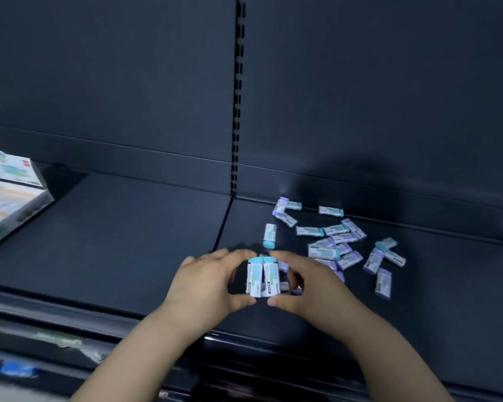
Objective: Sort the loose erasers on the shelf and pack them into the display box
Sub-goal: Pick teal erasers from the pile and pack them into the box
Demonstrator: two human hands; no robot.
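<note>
Each grip is a pinch: the left hand (206, 281) and the right hand (312, 287) close forefinger above and thumb below on a pair of teal-capped erasers (262, 276). The pair is held side by side, caps up, just over the shelf (114, 242), probably to square the two into a block that will slot in neatly. A few purple pieces show behind the right fingers; I cannot tell whether they are held. The loose pile (336, 246) of teal and purple erasers lies just beyond the right hand, and one teal eraser (269, 235) sits apart. The display box (9, 195) stands well off to the left, with only bare shelf between it and the hands.
</note>
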